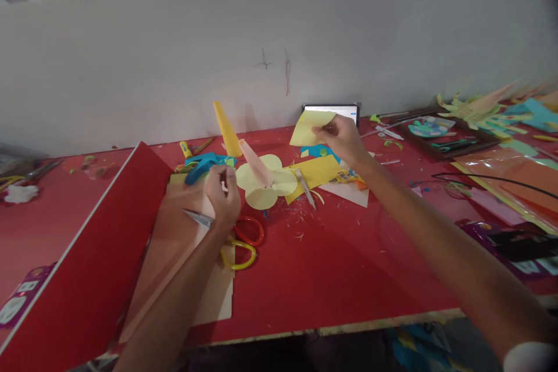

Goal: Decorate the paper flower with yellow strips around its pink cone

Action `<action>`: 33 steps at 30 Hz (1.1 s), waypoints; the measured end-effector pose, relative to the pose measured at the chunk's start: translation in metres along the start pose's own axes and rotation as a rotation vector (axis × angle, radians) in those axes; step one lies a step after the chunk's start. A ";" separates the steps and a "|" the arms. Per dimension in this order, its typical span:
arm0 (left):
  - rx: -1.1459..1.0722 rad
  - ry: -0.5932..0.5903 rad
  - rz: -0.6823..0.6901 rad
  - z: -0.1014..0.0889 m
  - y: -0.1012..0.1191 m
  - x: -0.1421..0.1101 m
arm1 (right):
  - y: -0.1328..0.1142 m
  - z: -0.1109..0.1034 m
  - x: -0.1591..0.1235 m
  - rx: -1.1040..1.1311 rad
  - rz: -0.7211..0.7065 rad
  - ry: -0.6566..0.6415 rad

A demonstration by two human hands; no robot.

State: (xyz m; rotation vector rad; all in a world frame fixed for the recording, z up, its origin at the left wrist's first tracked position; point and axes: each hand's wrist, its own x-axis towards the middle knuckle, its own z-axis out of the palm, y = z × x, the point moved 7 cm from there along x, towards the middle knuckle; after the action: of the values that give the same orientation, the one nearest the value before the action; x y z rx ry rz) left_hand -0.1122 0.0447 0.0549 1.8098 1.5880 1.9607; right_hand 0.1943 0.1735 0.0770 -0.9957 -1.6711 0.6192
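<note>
While our right hand (342, 139) holds up a pale yellow sheet (306, 129), we log the head view, the only one available. Thumb and fingers pinch the sheet near its right edge, above the far side of the red table (331, 261) and partly in front of a tablet (357, 119). Our left hand (223, 197) is curled just beside a flower shape (285, 181), its forearm crossing over the scissors (199, 218); we cannot tell whether its fingers pinch anything.

Step in hand, as we judge it: one-handed handling of the loose sheet. The next move, in our judgement, calls for a light grip, since thin paper creases easily, and for clearance around the pink cone (256, 164) that stands tilted on the flower shape.

Count, central area: held sheets, one; flower shapes, one, with four lobes visible; cones, two, the pink one and a yellow cone (225, 129) behind it; pairs of scissors, one, with one red and one yellow handle loop; pens beside the flower shape, one white pen (306, 189); tablets, one. Sheets in the paper stack (174, 238) at left overlap, so we cannot count them.
</note>
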 end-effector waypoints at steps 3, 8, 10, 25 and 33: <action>-0.099 -0.296 -0.050 0.024 0.022 -0.013 | -0.033 -0.003 -0.025 0.367 0.051 0.179; -0.434 -0.653 -0.224 0.064 0.055 -0.053 | -0.068 0.037 -0.087 0.764 0.281 0.181; -0.430 -0.615 -0.204 0.066 0.059 -0.058 | -0.069 0.057 -0.106 0.833 0.362 0.165; -0.259 -0.797 -0.196 0.069 0.037 -0.035 | -0.030 0.028 -0.117 0.282 0.295 -0.231; -0.104 -0.393 0.204 0.021 0.087 -0.037 | -0.017 0.016 -0.125 0.161 0.230 0.002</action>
State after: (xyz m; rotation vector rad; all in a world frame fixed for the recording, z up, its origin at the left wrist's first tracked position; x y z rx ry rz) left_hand -0.0349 -0.0062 0.0822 2.2135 1.2032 1.5811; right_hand 0.1872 0.0594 0.0205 -1.0785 -1.4905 0.8903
